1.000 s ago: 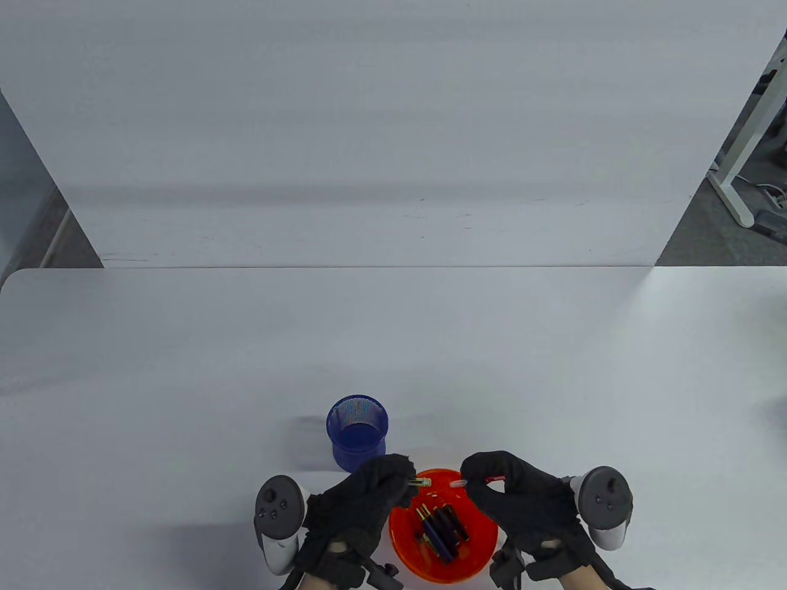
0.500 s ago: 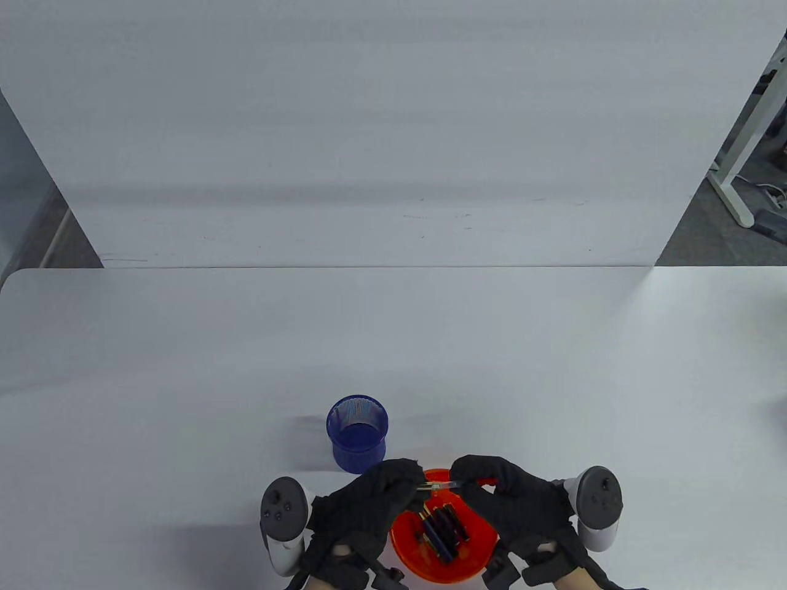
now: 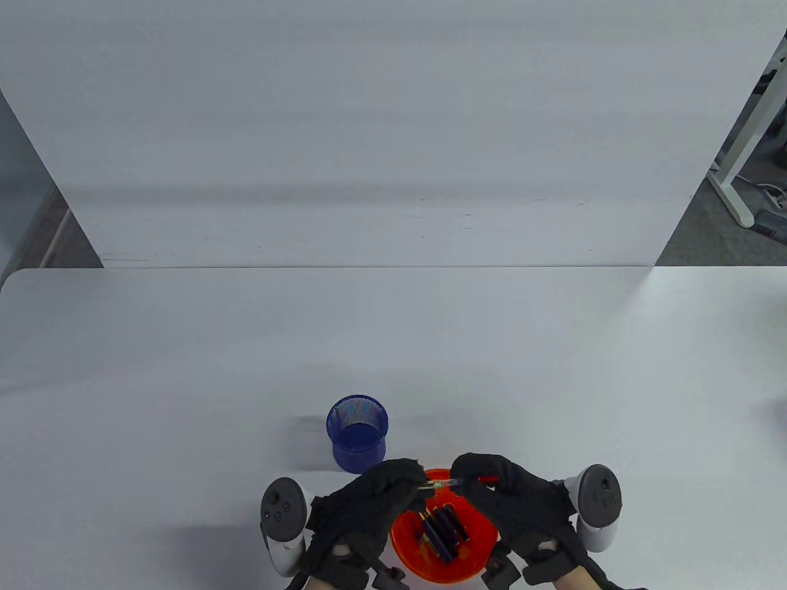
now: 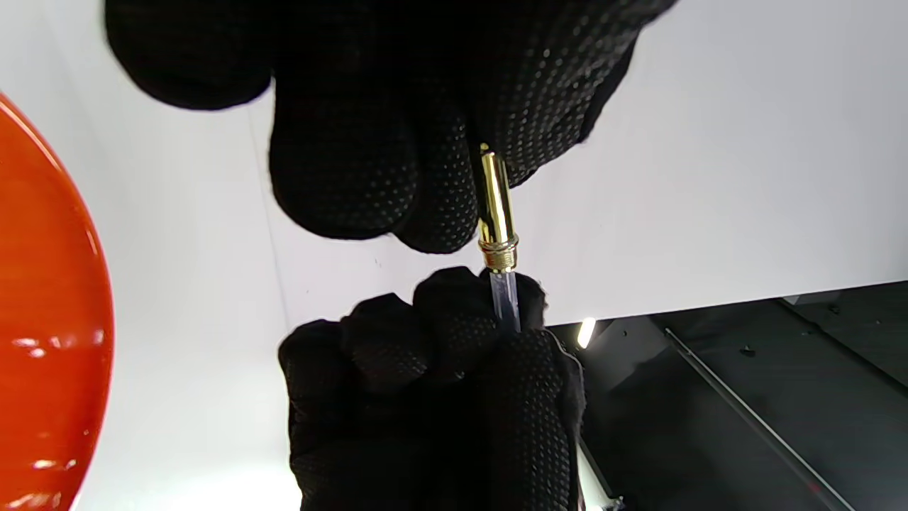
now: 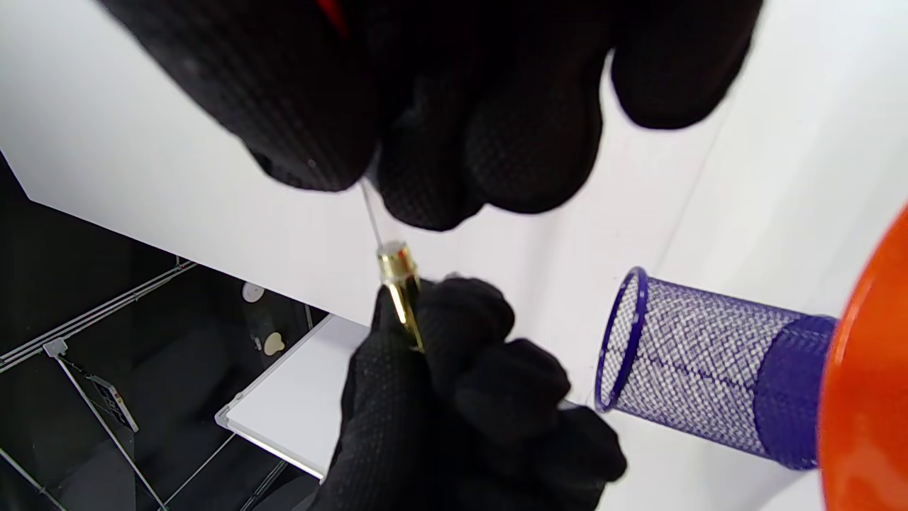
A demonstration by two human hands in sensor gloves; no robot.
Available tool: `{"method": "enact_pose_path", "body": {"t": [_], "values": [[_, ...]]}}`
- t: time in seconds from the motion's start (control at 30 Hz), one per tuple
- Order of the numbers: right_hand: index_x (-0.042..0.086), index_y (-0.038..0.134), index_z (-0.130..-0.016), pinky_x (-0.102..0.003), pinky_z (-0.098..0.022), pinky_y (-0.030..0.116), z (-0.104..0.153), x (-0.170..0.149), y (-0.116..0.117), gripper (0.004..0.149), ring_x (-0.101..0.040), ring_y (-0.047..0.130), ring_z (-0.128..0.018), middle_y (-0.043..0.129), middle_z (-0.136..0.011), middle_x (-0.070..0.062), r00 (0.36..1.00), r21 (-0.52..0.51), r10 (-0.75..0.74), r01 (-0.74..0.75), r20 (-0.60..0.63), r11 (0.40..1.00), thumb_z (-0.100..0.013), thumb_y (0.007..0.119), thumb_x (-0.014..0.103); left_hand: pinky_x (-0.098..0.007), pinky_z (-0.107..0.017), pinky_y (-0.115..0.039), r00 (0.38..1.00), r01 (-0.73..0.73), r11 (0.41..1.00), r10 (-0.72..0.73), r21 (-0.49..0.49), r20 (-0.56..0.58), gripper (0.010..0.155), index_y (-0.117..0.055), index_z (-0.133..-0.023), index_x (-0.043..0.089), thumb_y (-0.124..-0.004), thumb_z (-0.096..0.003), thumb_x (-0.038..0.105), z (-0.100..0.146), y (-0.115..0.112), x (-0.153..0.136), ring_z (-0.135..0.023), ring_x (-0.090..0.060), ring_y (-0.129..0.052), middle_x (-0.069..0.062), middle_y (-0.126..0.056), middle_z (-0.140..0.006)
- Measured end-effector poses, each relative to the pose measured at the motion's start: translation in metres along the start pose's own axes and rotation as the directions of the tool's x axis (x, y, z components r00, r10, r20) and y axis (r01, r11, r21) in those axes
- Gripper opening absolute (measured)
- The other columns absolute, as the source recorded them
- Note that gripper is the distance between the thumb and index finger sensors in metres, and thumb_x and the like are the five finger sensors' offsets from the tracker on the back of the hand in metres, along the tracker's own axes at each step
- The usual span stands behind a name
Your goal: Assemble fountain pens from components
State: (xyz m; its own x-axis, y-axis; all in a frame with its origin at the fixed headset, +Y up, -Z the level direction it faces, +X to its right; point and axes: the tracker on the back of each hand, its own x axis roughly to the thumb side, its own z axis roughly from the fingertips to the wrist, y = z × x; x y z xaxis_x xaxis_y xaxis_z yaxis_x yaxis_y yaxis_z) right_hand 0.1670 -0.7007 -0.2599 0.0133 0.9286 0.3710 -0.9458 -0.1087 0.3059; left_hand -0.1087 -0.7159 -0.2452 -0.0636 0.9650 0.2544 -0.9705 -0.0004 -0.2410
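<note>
Pinching the gold nib section (image 4: 496,213), the left hand (image 3: 369,504) met the right hand (image 3: 510,498), which gripped a clear ink cartridge (image 4: 505,301) above the orange bowl (image 3: 479,553). Insertion seemed underway; next, a straight, firm push appeared needed.
</note>
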Motion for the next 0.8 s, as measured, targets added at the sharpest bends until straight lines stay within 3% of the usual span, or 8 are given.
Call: {"method": "enact_pose_path", "body": {"t": [0.3, 0.8], "values": [[0.010, 0.086, -0.086, -0.063, -0.058, 0.071, 0.0014, 0.0007, 0.0038, 0.041, -0.038, 0.097, -0.059, 0.102, -0.075, -0.015, 1.000, -0.009, 0.006, -0.006, 0.008, 1.000, -0.050, 0.088, 0.030, -0.063, -0.050, -0.077, 0.997, 0.066, 0.998, -0.067, 0.012, 0.029, 0.038, -0.086, -0.091, 0.008, -0.084, -0.0545, 0.017, 0.0015, -0.0038, 0.0039, -0.060, -0.040, -0.104, -0.021, -0.101, -0.079], [0.011, 0.088, -0.086, -0.062, -0.058, 0.072, 0.0007, -0.0044, 0.0092, 0.042, -0.037, 0.097, -0.058, 0.103, -0.075, -0.014, 0.998, -0.005, -0.038, 0.037, -0.049, 0.999, -0.050, 0.090, 0.032, -0.064, -0.051, -0.076, 0.999, 0.029, 0.999, -0.028, -0.017, 0.016, 0.038, -0.086, -0.092, 0.010, -0.083, -0.0551, 0.018, -0.0008, -0.0027, 0.0003, -0.060, -0.040, -0.103, -0.021, -0.100, -0.080]]}}
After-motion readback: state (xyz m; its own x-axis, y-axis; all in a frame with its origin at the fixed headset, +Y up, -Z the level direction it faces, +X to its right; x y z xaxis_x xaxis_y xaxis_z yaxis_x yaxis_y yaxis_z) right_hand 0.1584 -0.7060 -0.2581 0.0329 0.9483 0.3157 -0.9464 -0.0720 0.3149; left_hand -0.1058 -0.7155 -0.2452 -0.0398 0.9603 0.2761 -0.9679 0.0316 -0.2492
